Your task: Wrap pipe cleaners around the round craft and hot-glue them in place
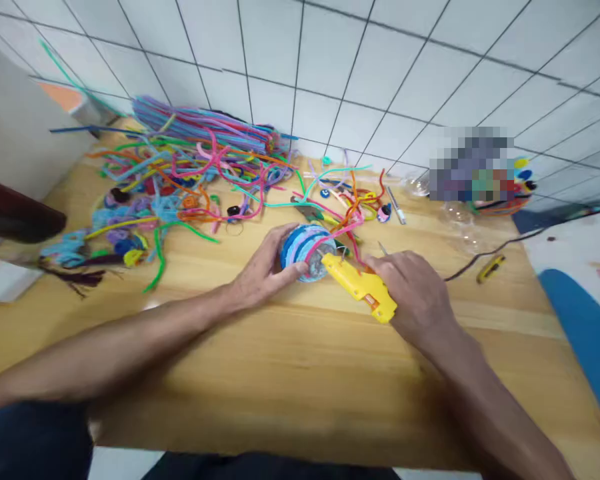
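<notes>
Counter (300, 373): pale wood-grain top, set against a white tiled wall (330, 73).

Left hand (267, 270): curved around the wrapped container, thumb along its near edge.

Wrapped container (293, 248): round, banded in blue, light blue and lilac fuzzy strands; located at mid-counter, tilted, its greyish round end (321, 265) turned toward the right hand. Whether this end is hollow cannot be told.

Right hand (415, 287): wrapped about the glue gun; exact finger placement partly hidden. A thin pointed tip of an unclear object shows just beyond the knuckles.

Glue gun (357, 287): yellow body, orange detail; nozzle at the greyish end, contact not certain.

Pink strand (344, 231): one, fuzzy, extending from the container toward the right.

Loose pipe cleaners (165, 193): one large tangled heap, many colours, left rear of counter.

Pipe cleaner bundle (200, 125): mostly purple and blue, lying behind the heap, near the wall.

Silver pen-like item (396, 205): one, beyond the right hand.

Clear plastic pieces (459, 215): several, rounded, right rear.

Dark cable (485, 253): one, running toward the right edge.

Utility knife (491, 269): yellow and black, lying beside the cable.
</notes>
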Demonstrator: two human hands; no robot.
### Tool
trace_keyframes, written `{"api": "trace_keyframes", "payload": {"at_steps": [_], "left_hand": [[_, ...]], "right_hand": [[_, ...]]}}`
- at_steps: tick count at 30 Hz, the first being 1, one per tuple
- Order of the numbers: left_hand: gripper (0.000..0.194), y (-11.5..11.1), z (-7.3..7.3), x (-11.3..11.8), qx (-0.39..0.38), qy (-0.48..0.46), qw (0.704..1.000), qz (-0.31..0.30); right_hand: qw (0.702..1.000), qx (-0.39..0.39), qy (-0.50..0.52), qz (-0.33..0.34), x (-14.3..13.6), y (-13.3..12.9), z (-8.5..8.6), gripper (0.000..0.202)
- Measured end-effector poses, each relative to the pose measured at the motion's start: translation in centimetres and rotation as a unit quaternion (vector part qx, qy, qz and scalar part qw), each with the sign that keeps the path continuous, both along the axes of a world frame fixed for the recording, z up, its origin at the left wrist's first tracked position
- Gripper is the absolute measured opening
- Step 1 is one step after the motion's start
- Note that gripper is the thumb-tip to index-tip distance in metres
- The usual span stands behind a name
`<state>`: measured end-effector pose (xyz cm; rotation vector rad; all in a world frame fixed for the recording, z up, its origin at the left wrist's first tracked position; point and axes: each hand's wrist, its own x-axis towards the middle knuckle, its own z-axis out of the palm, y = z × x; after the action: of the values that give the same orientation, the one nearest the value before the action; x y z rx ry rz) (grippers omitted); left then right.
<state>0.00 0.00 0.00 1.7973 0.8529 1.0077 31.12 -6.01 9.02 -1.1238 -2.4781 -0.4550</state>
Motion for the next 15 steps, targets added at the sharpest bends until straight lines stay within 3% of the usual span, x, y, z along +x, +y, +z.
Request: {"api": "trace_keyframes", "payload": {"at_steps": [9,15], "left_hand": [[0.081,0.13,-0.67,0.44,0.000,-0.022,1.000,0.011],[0.079,0.21,-0.42,0.24,0.009,-0.009,1.000,0.007]], "right_hand": [[0.999,-0.030,0.013,0.024,0.22,-0.14,0.17,0.026],[1.000,-0.009,0.003,-0.001,0.30,-0.08,0.32,0.025]]}}
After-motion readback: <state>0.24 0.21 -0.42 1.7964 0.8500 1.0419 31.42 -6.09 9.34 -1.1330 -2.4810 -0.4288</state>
